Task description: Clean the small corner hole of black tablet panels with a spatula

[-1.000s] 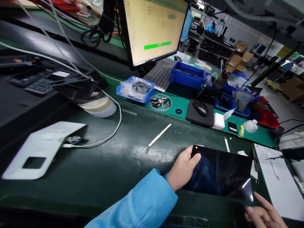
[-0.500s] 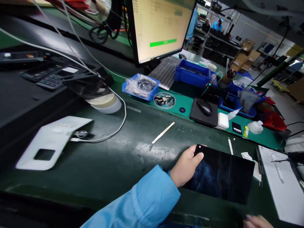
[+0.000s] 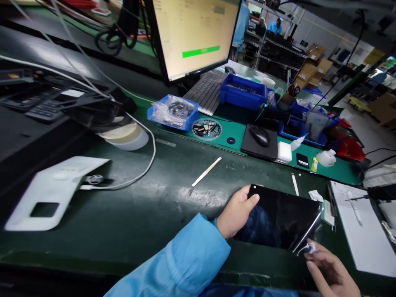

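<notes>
Logged from my station, left to right: a white spatula [image 3: 206,171] lies on the green worktop [image 3: 123,231], well apart from the left hand [image 3: 237,212]. That hand is clamped on the corner of a black glass panel [image 3: 278,218], which sits at the worktop's front edge. The right hand [image 3: 329,268], fingers together, pinches a curl of clear film [image 3: 309,247] at the panel's lower right, near a white paper sheet [image 3: 361,231].

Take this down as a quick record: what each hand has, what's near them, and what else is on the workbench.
Left hand: grips the edge of a black glossy panel
Right hand: pinches clear film at the panel's lower corner
Nearby: white spatula, sheet of paper
Rest: monitor showing a green bar, blue parts bin, computer mouse on a black pad
</notes>
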The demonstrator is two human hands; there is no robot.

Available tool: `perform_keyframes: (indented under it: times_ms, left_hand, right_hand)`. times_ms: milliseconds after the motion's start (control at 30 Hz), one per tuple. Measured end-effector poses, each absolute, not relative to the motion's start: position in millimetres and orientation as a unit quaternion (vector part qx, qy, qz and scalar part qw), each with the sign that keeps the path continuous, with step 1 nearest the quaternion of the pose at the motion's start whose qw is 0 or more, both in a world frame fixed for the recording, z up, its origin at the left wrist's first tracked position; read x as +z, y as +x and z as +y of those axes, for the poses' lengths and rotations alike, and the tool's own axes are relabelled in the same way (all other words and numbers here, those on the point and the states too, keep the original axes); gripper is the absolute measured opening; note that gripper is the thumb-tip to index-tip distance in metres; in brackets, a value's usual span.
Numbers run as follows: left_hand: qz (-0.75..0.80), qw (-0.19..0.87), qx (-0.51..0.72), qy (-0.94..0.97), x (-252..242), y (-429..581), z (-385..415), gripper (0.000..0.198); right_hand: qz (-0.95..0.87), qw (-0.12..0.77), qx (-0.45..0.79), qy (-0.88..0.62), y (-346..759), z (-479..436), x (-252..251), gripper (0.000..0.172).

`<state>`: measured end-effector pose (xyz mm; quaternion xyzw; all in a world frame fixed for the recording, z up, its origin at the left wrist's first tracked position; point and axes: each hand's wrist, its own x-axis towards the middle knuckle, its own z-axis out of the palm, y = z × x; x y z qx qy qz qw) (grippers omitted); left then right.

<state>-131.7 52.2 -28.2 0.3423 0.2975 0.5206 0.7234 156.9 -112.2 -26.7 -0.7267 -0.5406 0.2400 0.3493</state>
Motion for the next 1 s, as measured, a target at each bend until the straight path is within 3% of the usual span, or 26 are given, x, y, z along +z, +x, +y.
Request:
perform_keyframes:
  times_ms: [233, 333, 433, 567, 733, 1000]
  left_hand:
    - [0.303, 0.734, 0.503, 0.341, -29.4, -131.6, 49.7, 0.034]
    - [0.298, 0.741, 0.494, 0.344, -29.8, -131.1, 48.9, 0.034]
    - [0.293, 0.744, 0.49, 0.346, -29.2, -130.6, 48.2, 0.033]
    - [0.287, 0.749, 0.485, 0.347, -27.7, -130.3, 48.0, 0.034]
    - [0.302, 0.754, 0.484, 0.327, -27.1, -131.4, 50.5, 0.033]
    - [0.334, 0.754, 0.488, 0.287, -31.3, -134.8, 50.9, 0.035]
  right_hand:
    - [-0.428, 0.448, 0.351, -0.702, 144.2, -97.7, -15.4, 0.044]
    - [-0.456, 0.432, 0.352, -0.694, 144.4, -85.2, -10.8, 0.062]
    - [-0.519, 0.377, 0.299, -0.707, 142.6, -73.4, -2.6, 0.067]
    - [-0.546, 0.328, 0.187, -0.748, 134.1, -64.5, 7.1, 0.052]
    - [-0.624, 0.382, 0.067, -0.678, 127.5, -64.6, 6.5, 0.015]
    - [-0.635, 0.362, 0.071, -0.678, 136.2, -79.1, -4.2, 0.012]
